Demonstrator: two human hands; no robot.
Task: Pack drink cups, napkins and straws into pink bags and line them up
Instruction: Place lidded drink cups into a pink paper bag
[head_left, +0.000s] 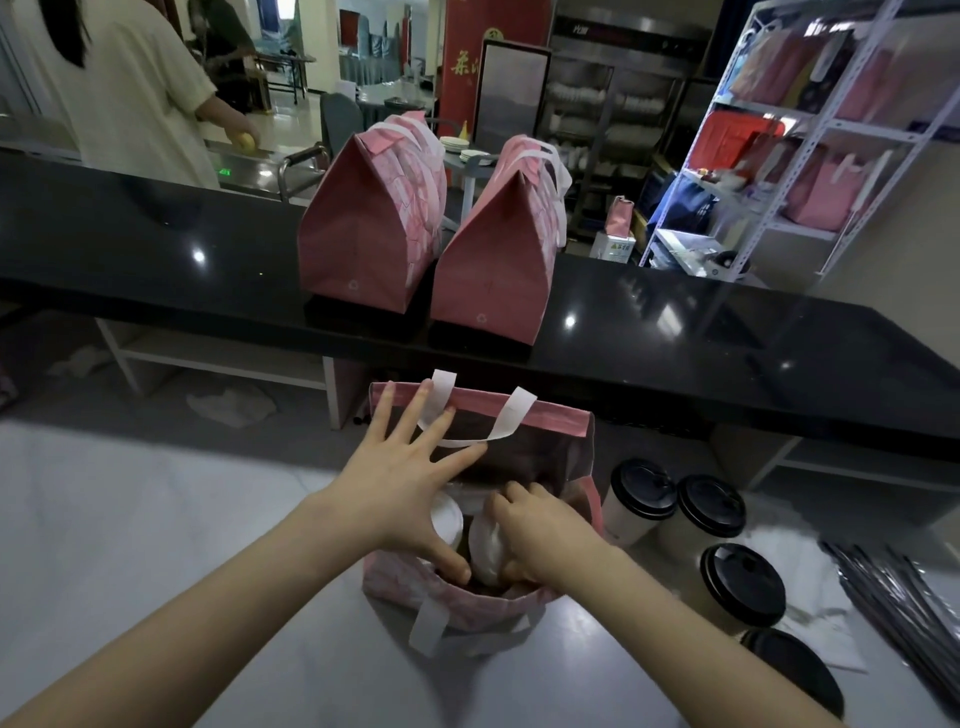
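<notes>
- The open bag (550, 415) stands on the grey tabletop (130, 519), near the middle of its far edge, with its mouth wide and white handles hanging at the near and far rims.
- The left hand (410, 483) is spread flat, its straight fingers pressing the bag's far wall by the handle and its thumb down near the front rim; it grips nothing.
- The right hand (540, 540) reaches into the bag, fingers curled round a white bundle (485, 551); whether this is napkins or a lid I cannot tell.
- A white-topped cup (448, 522) sits inside the bag, just left of the bundle.
- Four black-lidded cups (644, 488) stand just right of the bag, running toward the tabletop's near right corner.
- Straws (904, 597) in silvery wrappers lie along the right edge.
- Two closed bags (363, 234) (493, 260) stand side by side, almost touching, at the front edge of the raised black tabletop (156, 249) beyond.
- A person in a pale top (130, 78) stands behind it, far left.
</notes>
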